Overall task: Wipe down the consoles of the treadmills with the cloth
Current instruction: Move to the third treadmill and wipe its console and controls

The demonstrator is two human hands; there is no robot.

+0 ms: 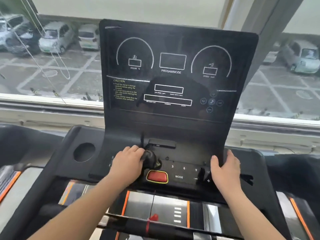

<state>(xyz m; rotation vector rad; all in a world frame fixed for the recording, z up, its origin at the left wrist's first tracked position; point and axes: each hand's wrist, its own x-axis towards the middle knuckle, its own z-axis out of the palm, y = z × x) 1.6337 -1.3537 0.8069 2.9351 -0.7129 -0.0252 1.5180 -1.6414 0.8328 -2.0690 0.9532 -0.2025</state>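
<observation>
Black treadmill console (176,129) seen from above, with hands and a dark cloth resting on its lower panel.

The upright display fills twelve o'clock, printed with white dial outlines and the words PROGAM/MODE; a round cup recess (84,152) sits at nine o'clock; on the sloped button panel the left hand (128,161) presses a dark crumpled cloth (151,158) near centre, touching the surface; just below the cloth, at six o'clock, lies a red stop button (157,176) with a yellow rim; the right hand (225,168) lies flat at three o'clock, over the console's right edge, beside the numbers 3, 6, 9.
</observation>
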